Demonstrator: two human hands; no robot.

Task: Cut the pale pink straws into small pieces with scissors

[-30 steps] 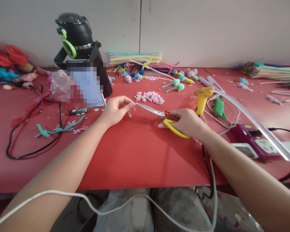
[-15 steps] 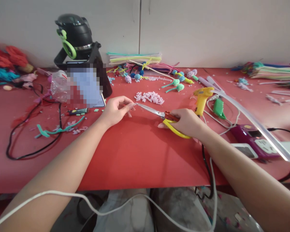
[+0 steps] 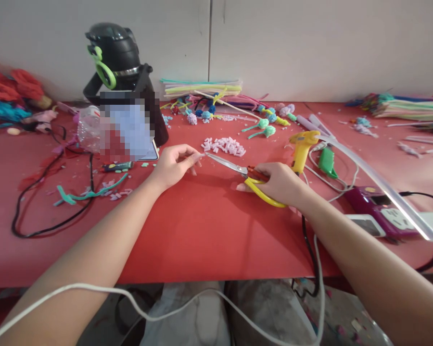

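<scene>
Centre of frame: the left hand (image 3: pixel 177 165) pinches a tiny pale piece (image 3: pixel 202 154) beside the tips of scissors (image 3: pixel 241 169) gripped in the right hand (image 3: pixel 279 181).

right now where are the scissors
In the head view, the scissors are just right of centre, in the right hand, tips pointing toward the left hand.

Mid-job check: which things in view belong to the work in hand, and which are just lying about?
In the work:
scissors, held in the right hand
small pale piece, pinched in the left hand
probably the pale pink bits just beyond

Seemingly just lying about:
yellow glue gun
black flask
purple power strip
</scene>
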